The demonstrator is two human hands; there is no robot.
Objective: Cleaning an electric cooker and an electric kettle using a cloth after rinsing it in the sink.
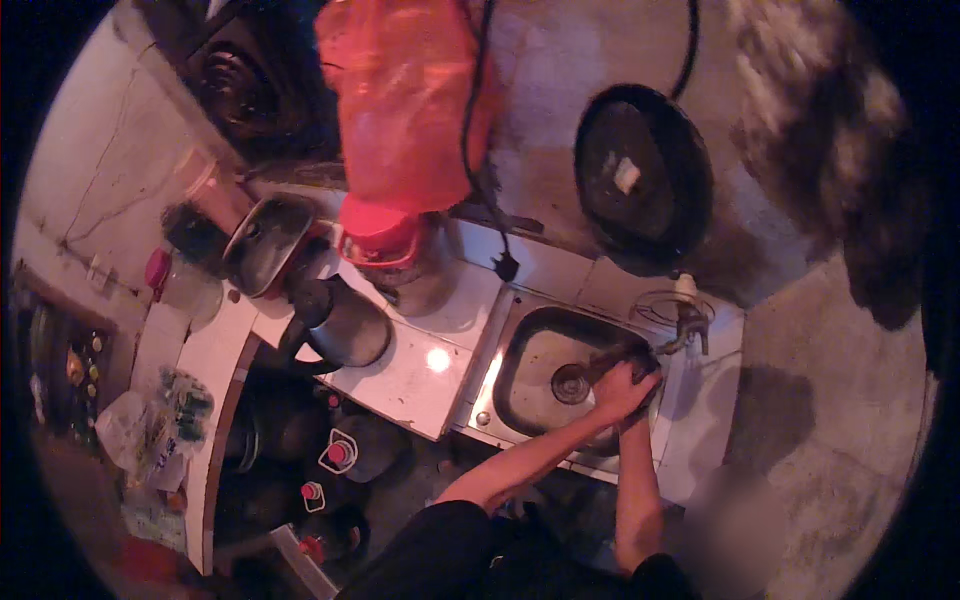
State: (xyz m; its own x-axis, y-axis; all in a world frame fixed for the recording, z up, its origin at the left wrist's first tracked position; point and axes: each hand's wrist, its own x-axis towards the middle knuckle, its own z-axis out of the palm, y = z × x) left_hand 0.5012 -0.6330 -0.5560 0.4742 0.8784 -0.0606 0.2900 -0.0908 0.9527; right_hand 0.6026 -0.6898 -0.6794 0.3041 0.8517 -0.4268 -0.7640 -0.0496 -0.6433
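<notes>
My left hand (624, 391) reaches over the right part of a stainless steel sink (536, 361), its fingers over a dark item (637, 358) that I cannot make out. Just beside it, my right hand (643, 401) is mostly hidden behind the left one and the dark item; only its forearm and wrist show plainly. The two hands meet below the metal tap (686, 330) at the sink's right edge. The round drain (571, 383) lies to the left of my hands. How the fingers close on the dark item is not clear.
A metal kettle (351, 322) stands on the tiled counter (420, 375) left of the sink. A red plastic bag (405, 112) and a black cable plug (505, 265) hang behind. A black pan (643, 176) hangs above the sink. Capped bottles (339, 451) stand below the counter.
</notes>
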